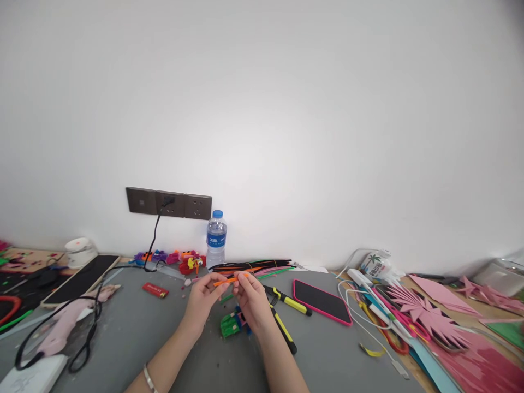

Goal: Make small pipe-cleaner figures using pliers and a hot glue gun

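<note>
In the middle of the head view, my left hand (205, 300) and my right hand (251, 297) pinch a short orange pipe cleaner (225, 282) between thumbs and fingers, one hand toward each end. It is held roughly level above the grey mat (172, 338). Just below, between my wrists, lies a small green craft figure (231, 324) with some blue on it, partly covered by my right hand. Pliers with yellow and black handles (291, 301) rest on the mat beside my right hand, their jaws mostly hidden.
Behind my hands lies a bundle of coloured pipe cleaners (266, 266) near a water bottle (216, 240). A pink glue gun (65, 327) and its black cord lie left. A red packet (155, 290), a pink-edged phone (321, 301), white cables and pink folded paper (426, 308) surround the work area.
</note>
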{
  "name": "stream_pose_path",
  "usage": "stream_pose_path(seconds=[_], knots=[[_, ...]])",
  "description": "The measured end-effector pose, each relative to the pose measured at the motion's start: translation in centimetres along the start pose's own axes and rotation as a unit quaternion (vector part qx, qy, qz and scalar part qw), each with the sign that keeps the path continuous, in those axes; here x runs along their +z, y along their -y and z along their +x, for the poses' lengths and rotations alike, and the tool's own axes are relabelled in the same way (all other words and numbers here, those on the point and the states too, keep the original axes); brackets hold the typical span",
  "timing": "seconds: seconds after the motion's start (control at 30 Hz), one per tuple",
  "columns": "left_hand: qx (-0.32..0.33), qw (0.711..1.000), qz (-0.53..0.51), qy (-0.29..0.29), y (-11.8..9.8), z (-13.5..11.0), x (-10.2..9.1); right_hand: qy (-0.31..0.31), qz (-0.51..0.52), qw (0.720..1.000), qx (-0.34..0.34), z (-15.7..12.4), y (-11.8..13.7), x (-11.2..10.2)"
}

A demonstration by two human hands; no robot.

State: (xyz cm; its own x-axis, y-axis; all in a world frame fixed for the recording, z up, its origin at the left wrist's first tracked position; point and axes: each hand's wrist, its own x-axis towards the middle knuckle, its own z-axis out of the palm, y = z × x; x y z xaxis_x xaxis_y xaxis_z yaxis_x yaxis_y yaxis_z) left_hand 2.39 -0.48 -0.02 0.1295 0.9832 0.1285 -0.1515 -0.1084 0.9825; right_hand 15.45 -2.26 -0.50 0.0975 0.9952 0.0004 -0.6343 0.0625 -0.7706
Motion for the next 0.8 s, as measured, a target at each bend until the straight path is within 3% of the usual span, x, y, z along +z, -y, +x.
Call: stream_pose_path(seconds=[0.57,0.8], knots=[[0.077,0.997,0.013,-0.005,1.3,0.0,-0.1,0.007,0.009,1.0,-0.02,-0.1,0.4,-0.3],[0.11,0.993,0.029,0.042,1.1,0.1,-0.1,0.013,0.012,0.999,-0.028,0.1,0.0,-0.7]])
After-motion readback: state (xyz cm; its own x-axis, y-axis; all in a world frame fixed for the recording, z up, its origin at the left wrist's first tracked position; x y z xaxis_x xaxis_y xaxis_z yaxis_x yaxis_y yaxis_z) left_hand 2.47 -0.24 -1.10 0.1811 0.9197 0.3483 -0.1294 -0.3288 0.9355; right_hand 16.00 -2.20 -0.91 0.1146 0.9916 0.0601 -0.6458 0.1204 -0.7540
